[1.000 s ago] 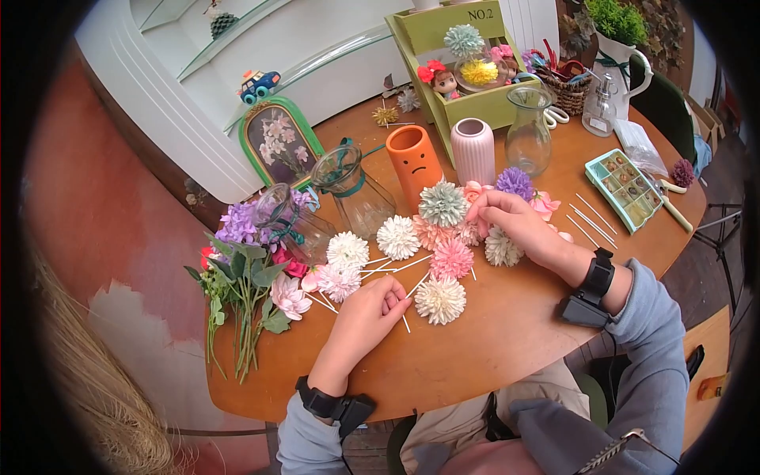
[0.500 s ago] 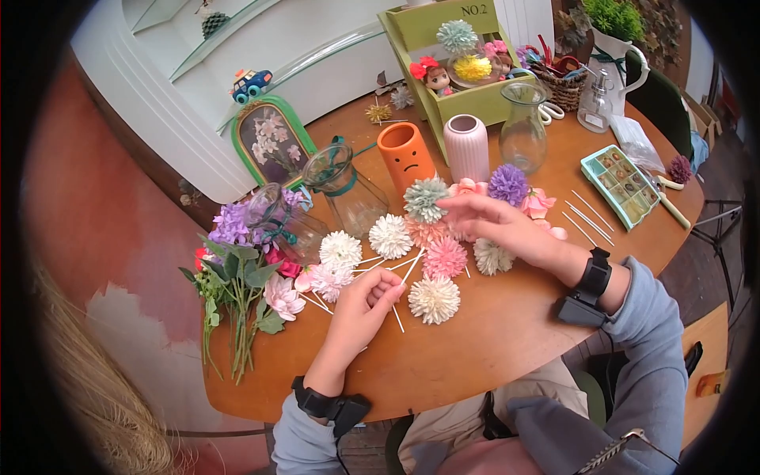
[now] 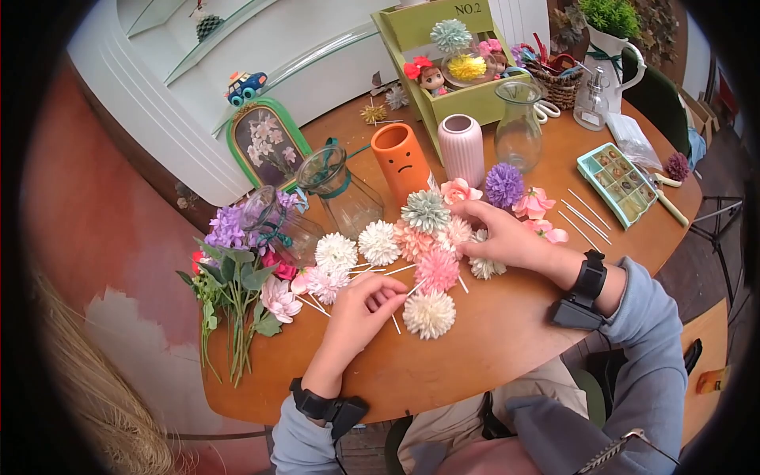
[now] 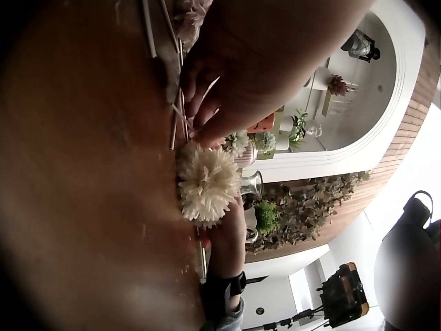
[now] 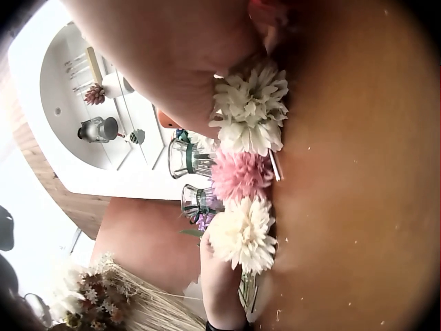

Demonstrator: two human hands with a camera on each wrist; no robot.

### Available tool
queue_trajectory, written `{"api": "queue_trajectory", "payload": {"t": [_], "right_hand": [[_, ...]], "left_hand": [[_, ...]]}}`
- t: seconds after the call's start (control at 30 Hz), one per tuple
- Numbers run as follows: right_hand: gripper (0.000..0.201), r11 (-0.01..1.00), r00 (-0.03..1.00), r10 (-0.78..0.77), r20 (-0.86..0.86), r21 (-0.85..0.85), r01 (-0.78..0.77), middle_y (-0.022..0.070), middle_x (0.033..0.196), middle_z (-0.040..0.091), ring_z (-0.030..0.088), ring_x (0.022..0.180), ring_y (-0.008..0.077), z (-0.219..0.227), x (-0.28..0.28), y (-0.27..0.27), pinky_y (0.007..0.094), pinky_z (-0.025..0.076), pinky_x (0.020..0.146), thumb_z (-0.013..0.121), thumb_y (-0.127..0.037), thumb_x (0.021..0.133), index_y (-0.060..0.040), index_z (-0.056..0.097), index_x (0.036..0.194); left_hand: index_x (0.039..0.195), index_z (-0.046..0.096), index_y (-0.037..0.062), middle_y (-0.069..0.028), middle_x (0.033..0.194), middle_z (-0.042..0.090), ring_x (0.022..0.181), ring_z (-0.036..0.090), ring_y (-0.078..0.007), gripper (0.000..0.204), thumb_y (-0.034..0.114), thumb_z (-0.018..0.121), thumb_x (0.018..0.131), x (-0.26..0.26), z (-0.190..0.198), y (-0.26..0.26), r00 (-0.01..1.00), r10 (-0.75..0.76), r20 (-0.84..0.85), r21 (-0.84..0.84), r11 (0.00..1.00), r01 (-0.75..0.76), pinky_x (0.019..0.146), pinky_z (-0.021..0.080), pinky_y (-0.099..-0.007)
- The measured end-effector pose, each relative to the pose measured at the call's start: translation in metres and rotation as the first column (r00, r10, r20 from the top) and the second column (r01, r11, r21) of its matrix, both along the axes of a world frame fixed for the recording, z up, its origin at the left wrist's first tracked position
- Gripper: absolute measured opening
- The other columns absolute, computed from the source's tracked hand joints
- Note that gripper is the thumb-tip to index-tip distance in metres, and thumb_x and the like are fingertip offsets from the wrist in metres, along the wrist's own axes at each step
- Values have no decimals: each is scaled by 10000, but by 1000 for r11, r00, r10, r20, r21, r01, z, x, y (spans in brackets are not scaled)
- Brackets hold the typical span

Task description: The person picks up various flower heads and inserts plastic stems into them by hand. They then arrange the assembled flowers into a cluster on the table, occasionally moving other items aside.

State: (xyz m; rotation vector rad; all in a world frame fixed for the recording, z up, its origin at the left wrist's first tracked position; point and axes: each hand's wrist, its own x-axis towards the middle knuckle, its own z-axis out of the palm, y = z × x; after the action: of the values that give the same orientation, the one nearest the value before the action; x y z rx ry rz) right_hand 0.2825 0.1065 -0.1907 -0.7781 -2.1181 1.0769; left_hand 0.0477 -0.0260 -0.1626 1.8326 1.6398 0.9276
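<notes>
In the head view my left hand (image 3: pixel 358 315) pinches a thin white stick (image 3: pixel 416 286) that reaches the deep pink pom-pom flower (image 3: pixel 436 271). A cream flower (image 3: pixel 429 314) lies just right of these fingertips; it stands large in the left wrist view (image 4: pixel 209 185). My right hand (image 3: pixel 507 240) has its thumb and fingers around the right side of a pale pink flower (image 3: pixel 454 234). A grey-green flower (image 3: pixel 425 211) is beside its fingertips, and a white flower (image 3: pixel 486 264) lies under the palm. In the right wrist view the right fingertips are hidden.
Behind the flowers stand an orange vase (image 3: pixel 402 162), a pink ribbed vase (image 3: pixel 461 150) and glass vases (image 3: pixel 518 131). A leafy bouquet (image 3: pixel 237 285) lies at the left. Loose white sticks (image 3: pixel 587 218) and a compartment box (image 3: pixel 623 184) are at the right.
My right hand has come down from beside the grey-green flower to the pale pink one. The stick in my left hand has tilted lower, toward the deep pink flower.
</notes>
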Motion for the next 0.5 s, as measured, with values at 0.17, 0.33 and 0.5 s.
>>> {"api": "queue_trajectory", "payload": {"t": [0.17, 0.33, 0.5], "right_hand": [[429, 996, 999, 36, -18, -82, -38, 84, 1022, 596, 557, 967, 185, 1, -1, 1, 316, 450, 871, 679, -96, 734, -36, 539, 1135], [331, 993, 998, 11, -68, -120, -20, 50, 942, 578, 548, 832, 130, 4, -1, 0, 273, 464, 771, 619, -36, 738, -37, 569, 1065], [249, 958, 968, -3, -252, -279, -70, 3, 832, 533, 503, 706, 62, 2, -1, 5, 218, 442, 631, 529, 26, 758, -26, 580, 997]], "left_hand": [[882, 667, 57, -40, 831, 567, 800, 548, -156, 136, 53, 682, 746, -22, 11, 6, 942, 319, -105, 334, 903, -269, 685, 424, -265], [1094, 611, 73, -73, 1066, 517, 1002, 502, -207, 388, 39, 684, 714, -46, 1, 8, 890, 394, -229, 439, 858, -267, 874, 398, -303], [1247, 522, 97, -128, 1203, 479, 1141, 467, -283, 574, 45, 697, 702, -45, -13, 8, 912, 310, -269, 284, 930, -232, 978, 360, -353]]}}
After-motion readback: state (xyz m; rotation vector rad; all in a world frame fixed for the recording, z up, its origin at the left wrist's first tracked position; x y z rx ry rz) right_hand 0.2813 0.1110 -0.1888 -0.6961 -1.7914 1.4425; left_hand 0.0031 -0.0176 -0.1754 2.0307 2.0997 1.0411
